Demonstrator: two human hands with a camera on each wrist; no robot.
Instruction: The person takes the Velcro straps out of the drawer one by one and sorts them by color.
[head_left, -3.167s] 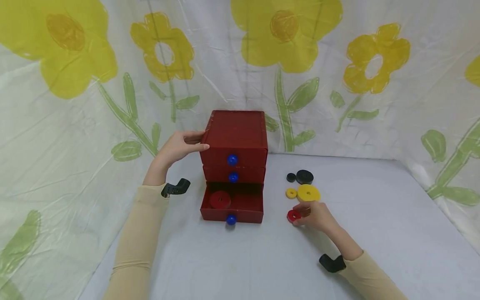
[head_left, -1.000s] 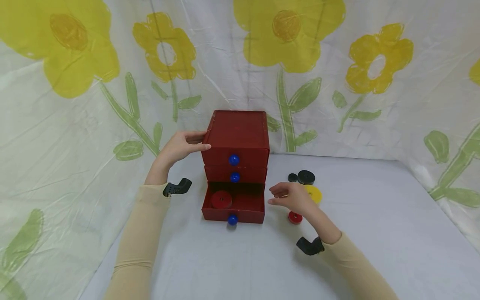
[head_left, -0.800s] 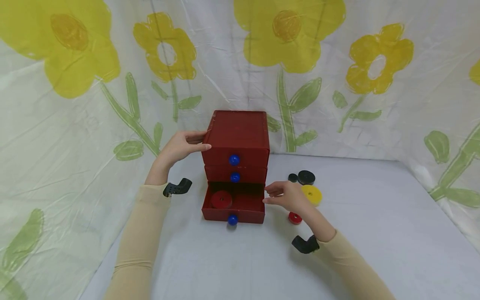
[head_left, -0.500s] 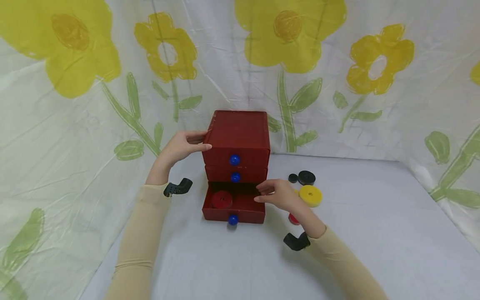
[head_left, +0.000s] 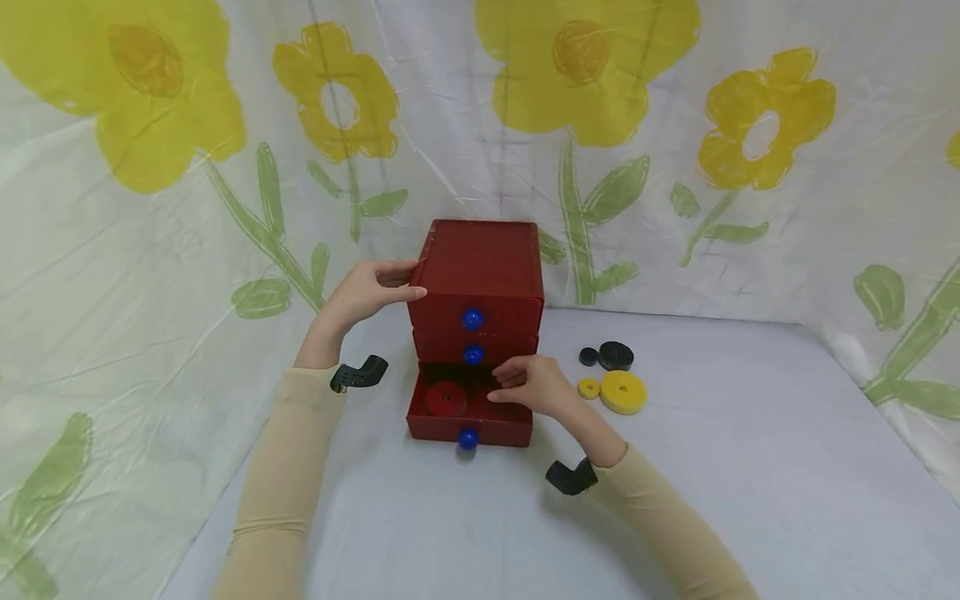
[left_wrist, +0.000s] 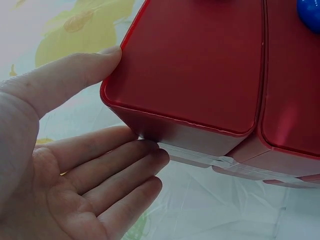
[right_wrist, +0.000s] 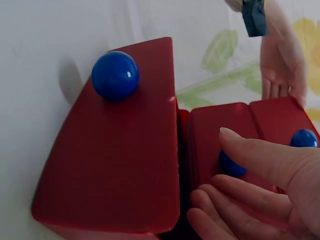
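Observation:
A dark red drawer chest [head_left: 483, 258] stands on the table with its bottom drawer [head_left: 498, 432] pulled out. Inside that drawer, toward the left, lies a large red disc [head_left: 447, 407] with a centre hole. My left hand [head_left: 363, 293] touches the chest's upper left side; in the left wrist view its thumb [left_wrist: 90, 70] is at the front edge and its straight fingers lie along the side. Over the drawer's right part, my right hand [head_left: 542, 385] holds nothing, its fingers loosely bent and thumb apart. The small red disc is hidden behind the right forearm.
Right of the chest lie a small black disc [head_left: 588, 357], a large black disc [head_left: 616, 356], a small yellow disc [head_left: 588, 388] and a large yellow disc [head_left: 623, 392]. Blue knobs, one [head_left: 468, 439] on the open drawer, stick out in front. A flowered curtain [head_left: 450, 125] hangs behind.
My right hand left the small red disc on the table and moved left, from beside the discs to over the open drawer. The left hand stayed at the chest.

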